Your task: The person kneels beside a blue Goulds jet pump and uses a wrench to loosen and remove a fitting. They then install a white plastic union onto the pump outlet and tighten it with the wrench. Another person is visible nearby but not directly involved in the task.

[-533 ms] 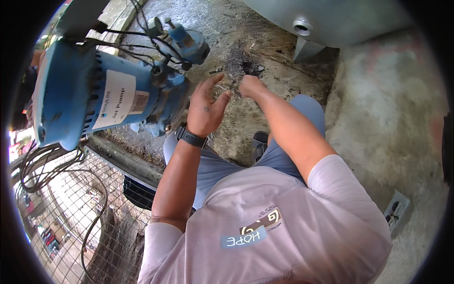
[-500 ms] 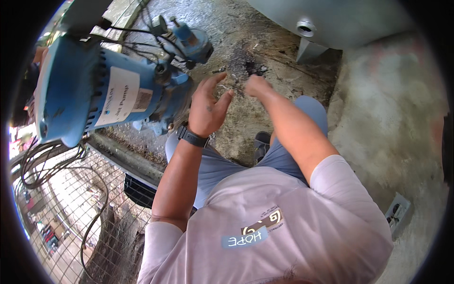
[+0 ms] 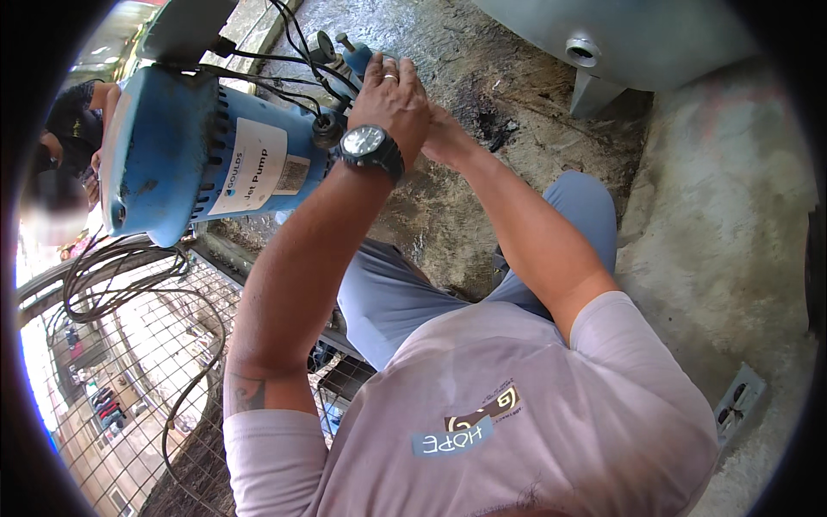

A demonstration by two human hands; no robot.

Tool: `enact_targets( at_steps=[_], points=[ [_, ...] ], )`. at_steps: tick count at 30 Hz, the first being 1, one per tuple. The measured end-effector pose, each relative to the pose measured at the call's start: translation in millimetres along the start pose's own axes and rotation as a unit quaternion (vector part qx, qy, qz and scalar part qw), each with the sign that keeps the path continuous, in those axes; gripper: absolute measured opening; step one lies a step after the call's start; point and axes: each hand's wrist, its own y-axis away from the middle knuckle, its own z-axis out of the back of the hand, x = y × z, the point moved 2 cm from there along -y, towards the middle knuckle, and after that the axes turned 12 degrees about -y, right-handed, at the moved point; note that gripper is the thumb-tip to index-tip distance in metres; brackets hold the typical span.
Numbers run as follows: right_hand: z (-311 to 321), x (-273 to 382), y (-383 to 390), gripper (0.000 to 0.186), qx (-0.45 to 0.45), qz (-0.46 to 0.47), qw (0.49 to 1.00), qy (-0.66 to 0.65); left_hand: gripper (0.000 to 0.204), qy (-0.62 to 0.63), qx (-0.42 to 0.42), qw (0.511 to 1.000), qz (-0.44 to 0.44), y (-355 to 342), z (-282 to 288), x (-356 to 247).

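A blue pump point(image 3: 194, 159) with a white label lies at the left, its front end pointing to the back right. Over that front end lies my left hand point(image 3: 392, 99), back upward, fingers stretched out side by side, a ring on one finger. It seems to touch the pump there, but the contact is beneath the hand. Close against its right side is my right hand point(image 3: 445, 140), its fingers hidden behind the left hand, so whatever it holds cannot be seen. A small pressure gauge point(image 3: 323, 46) and black cables point(image 3: 274, 59) sit just beyond my left hand.
A large grey tank point(image 3: 629, 34) with a threaded port stands at the back right. Coiled black cable point(image 3: 112, 289) hangs by a wire mesh point(image 3: 146, 345) at the left. Another person's arm point(image 3: 103, 112) shows past the pump. A wall outlet point(image 3: 739, 403) is at the right.
My left hand has moved forward from beside the pump onto its front end, turning back upward. My right hand has come in against it. The view has shifted slightly.
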Motion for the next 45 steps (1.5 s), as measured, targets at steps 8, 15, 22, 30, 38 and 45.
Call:
enact_targets(
  at_steps=[8,15,22,30,38,45],
  points=[
    [33,-23,-10,0.030,-0.048,0.104,0.993,0.014,0.043,-0.016,0.198,0.977,-0.073,-48,21,34],
    [18,13,7,0.025,-0.187,0.106,0.952,0.219,0.042,-0.001,0.116,0.988,-0.103,-41,6,42],
    [3,43,-7,0.033,-0.205,0.029,0.857,0.472,0.041,0.016,0.103,0.990,-0.099,-37,8,43],
    [11,35,5,0.030,-0.166,0.033,0.891,0.422,0.040,0.014,0.083,0.992,-0.094,-35,4,43],
    [-8,51,-6,0.028,-0.163,0.053,0.772,0.613,0.041,0.021,0.068,0.993,-0.091,-38,2,46],
    [-6,50,-5,0.024,-0.168,0.001,0.805,0.568,0.025,0.034,0.035,0.996,-0.079,-35,2,44]
  ],
)
